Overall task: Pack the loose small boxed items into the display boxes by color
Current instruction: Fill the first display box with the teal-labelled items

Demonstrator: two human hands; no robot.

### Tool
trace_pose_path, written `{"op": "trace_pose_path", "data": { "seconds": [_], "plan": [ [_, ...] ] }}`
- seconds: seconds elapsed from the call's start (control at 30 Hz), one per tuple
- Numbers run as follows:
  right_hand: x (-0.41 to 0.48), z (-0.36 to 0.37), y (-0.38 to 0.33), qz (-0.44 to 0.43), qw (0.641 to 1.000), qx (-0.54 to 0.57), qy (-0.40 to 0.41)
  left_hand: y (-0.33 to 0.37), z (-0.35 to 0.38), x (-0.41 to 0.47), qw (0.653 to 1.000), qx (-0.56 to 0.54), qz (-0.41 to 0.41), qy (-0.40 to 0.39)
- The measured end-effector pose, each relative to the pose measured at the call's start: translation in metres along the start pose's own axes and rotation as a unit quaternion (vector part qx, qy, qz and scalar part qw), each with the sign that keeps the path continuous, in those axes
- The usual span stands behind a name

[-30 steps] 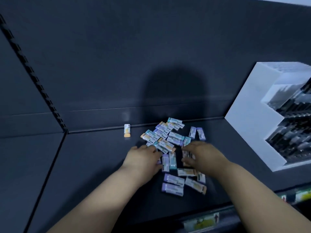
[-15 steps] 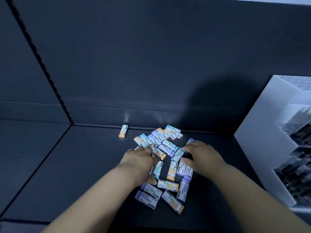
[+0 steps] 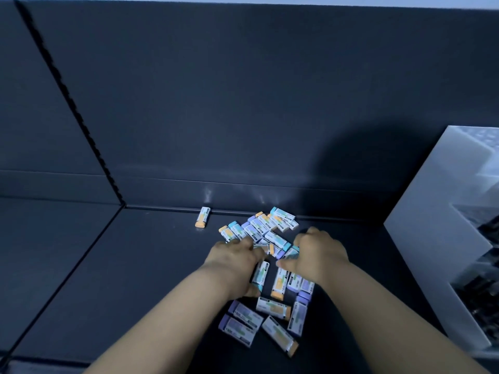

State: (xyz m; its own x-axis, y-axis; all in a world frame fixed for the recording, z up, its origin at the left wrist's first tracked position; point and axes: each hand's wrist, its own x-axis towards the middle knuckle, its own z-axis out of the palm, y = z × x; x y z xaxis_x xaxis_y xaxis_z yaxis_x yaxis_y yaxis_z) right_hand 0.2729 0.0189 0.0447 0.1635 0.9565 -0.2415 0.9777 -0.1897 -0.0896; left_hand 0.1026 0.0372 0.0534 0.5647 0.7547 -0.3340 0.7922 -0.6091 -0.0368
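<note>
A pile of boxes (image 3: pixel 259 225), tipped orange, teal and purple, is spread on a dark shelf (image 3: pixel 135 265). The left hand (image 3: pixel 233 256) and right hand (image 3: pixel 320 255) are laid on it, perhaps gripping some. One orange box (image 3: pixel 202 217) lies apart; a white rack (image 3: pixel 421 238) is seen rightward.

No lettering can be read anywhere. The small boxes (image 3: pixel 266 230) piled on the surface carry printed labels, and the far box (image 3: pixel 282 217) shows a barcode (dark bars only, no digits legible). The lone box (image 3: pixel 203 217) to the left bears a label too, blurred past reading.
</note>
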Motion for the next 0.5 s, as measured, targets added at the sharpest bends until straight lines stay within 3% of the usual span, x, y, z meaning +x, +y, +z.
{"op": "trace_pose_path", "data": {
  "seconds": [0.17, 0.37, 0.5],
  "plan": [
    [0.002, 0.006, -0.009, 0.036, 0.999, 0.031, -0.010, -0.002, -0.005, 0.002, 0.999, -0.003, 0.006, -0.038],
    [0.001, 0.006, 0.002, -0.020, 0.997, 0.069, -0.032, -0.003, -0.008, -0.003, 0.998, -0.049, 0.027, -0.006],
    [-0.003, 0.004, 0.010, -0.055, 0.995, 0.063, -0.047, 0.006, -0.001, -0.002, 1.000, 0.014, 0.008, 0.001]
  ]
}}
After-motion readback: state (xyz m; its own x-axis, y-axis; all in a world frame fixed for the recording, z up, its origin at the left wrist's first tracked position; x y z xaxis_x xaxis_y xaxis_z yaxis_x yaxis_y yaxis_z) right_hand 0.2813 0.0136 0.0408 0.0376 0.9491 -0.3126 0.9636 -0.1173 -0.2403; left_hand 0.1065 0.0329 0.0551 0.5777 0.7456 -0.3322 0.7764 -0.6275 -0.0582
